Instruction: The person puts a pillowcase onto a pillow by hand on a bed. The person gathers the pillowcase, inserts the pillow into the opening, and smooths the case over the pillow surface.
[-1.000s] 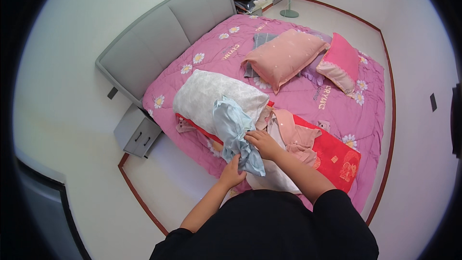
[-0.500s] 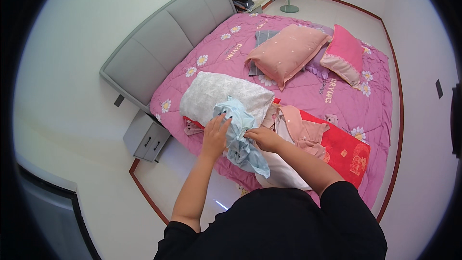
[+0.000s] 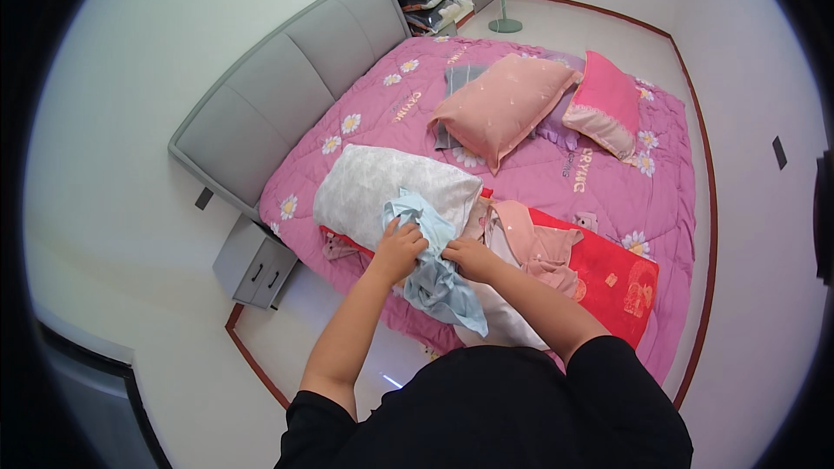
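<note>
A crumpled light blue cloth (image 3: pixel 440 288) hangs bunched between my hands, its upper part against a grey-white patterned pillow (image 3: pixel 360 187). My left hand (image 3: pixel 400 249) is closed on the cloth's left side, fingers curled into the folds. On the other side, my right hand (image 3: pixel 470 258) grips an edge of it with bent fingers; the fingertips are partly hidden. Whether the cloth is a garment or a pillowcase cannot be made out. Just right of my right hand lie a pink collared garment (image 3: pixel 539 243) and white fabric (image 3: pixel 502 317).
A pink floral quilt (image 3: pixel 365 108) covers the bed, below a grey headboard (image 3: pixel 261 78). Red bedding (image 3: pixel 612 274) lies at the right. Farther back are a peach pillow (image 3: pixel 504 104) and a bright pink pillow (image 3: pixel 605 95). A grey nightstand (image 3: pixel 252 265) stands left of the bed.
My left hand has gone from spread fingers over the cloth to a closed grip on it, slightly lower. My right hand keeps its hold. The whole view has shifted slightly.
</note>
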A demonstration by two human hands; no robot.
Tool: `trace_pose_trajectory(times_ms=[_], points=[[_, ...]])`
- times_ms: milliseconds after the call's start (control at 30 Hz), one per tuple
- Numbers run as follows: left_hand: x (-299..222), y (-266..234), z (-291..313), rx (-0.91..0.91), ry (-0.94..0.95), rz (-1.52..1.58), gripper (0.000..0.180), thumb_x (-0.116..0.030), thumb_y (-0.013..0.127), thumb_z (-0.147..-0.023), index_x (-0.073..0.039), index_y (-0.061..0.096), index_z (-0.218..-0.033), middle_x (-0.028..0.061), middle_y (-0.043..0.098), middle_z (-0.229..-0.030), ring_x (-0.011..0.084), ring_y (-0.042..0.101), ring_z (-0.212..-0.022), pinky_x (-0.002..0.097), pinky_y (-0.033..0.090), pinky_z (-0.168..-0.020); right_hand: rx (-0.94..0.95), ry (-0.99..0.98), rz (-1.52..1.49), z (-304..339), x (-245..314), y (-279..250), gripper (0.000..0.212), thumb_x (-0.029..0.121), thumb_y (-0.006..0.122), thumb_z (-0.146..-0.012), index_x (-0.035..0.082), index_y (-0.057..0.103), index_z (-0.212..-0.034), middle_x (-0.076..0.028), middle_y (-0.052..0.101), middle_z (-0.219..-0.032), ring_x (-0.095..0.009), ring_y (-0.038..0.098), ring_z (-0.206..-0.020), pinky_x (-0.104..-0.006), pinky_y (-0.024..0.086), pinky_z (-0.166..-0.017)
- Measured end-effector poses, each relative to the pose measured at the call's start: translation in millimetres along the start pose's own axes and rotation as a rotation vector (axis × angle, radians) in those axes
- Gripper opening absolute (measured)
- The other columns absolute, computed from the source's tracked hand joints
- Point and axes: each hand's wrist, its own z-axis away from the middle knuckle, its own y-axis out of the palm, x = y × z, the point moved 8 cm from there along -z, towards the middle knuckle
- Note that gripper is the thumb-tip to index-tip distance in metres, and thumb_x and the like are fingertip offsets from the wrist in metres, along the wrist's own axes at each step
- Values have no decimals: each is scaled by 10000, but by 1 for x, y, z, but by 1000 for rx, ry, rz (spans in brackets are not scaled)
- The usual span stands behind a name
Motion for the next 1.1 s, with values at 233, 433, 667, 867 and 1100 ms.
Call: trace_pose_trajectory(times_ms=[233,433,667,867,1100], points=[[6,-11,-14,-201,-12,41,183,-54,587,-612,-151,593,-766,-25,599,-842,150,536,-962,416,291,-968,-5,87,-69,60,-7,-5,116,38,561,-639,48,503,-739,-101,511,-752,-296,520,-777,-385,419,-661],[-5,1,-31,-158,-9,80,185,-33,558,-622,-151,607,-757,-27,610,-862,157,541,-933,413,302,-961,34,120,-104,89,-1,2,119,46,571,-626,35,499,-720,-120,509,-718,-310,519,-726,-399,415,-630],[0,-11,-42,-277,-110,153,281,-4,576,-593,-128,605,-843,0,609,-952,178,516,-1006,432,281,-971,-197,345,46,79,22,-42,393,89,571,-677,48,533,-1065,-105,484,-1119,-289,463,-1041,-382,354,-887],[-9,-6,-56,-295,-92,148,265,-13,568,-606,-123,596,-846,-6,595,-949,179,507,-1016,423,281,-973,-11,173,315,57,42,-33,369,84,480,-718,83,538,-1082,-92,497,-1138,-242,445,-1092,-356,310,-938],[-24,13,-69,-302,-63,109,184,-37,558,-656,-106,579,-825,16,586,-920,188,506,-1023,424,309,-960,111,219,148,56,28,-37,121,77,485,-693,60,560,-787,-75,521,-884,-253,485,-925,-345,349,-850]])
